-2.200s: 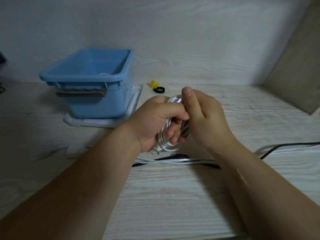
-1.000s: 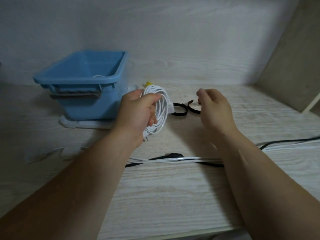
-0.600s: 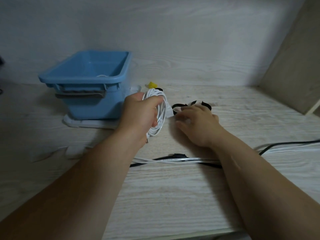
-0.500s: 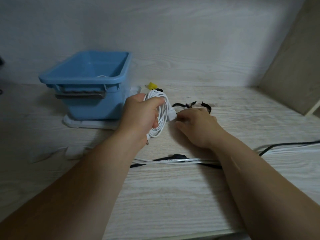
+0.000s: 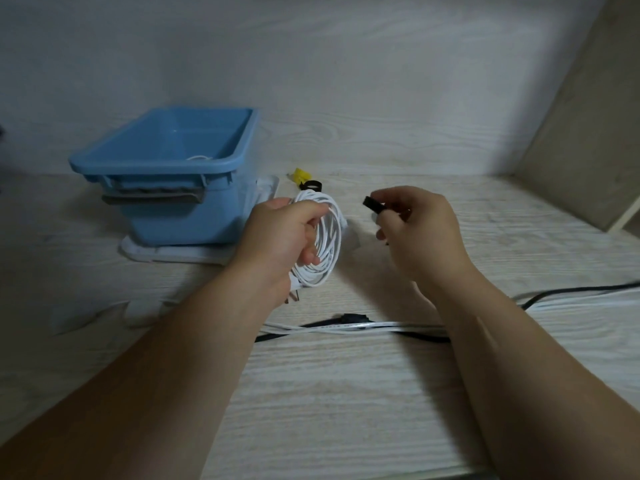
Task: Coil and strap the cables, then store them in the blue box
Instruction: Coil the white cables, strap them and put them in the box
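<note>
White coiled cable [image 5: 330, 244] sits mid-frame, gripped by the left hand [image 5: 277, 237]; the right hand [image 5: 422, 237] pinches a black strap [image 5: 372, 204]. A slack grip could let loops spring apart before strapping.

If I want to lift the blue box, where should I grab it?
Take the grey handle on the near end of the box, coming from the front with fingers hooked up under it. It is a wide bar hanging just below the rim, facing you. The far end is hidden, so I cannot tell if there is a second handle.
</note>
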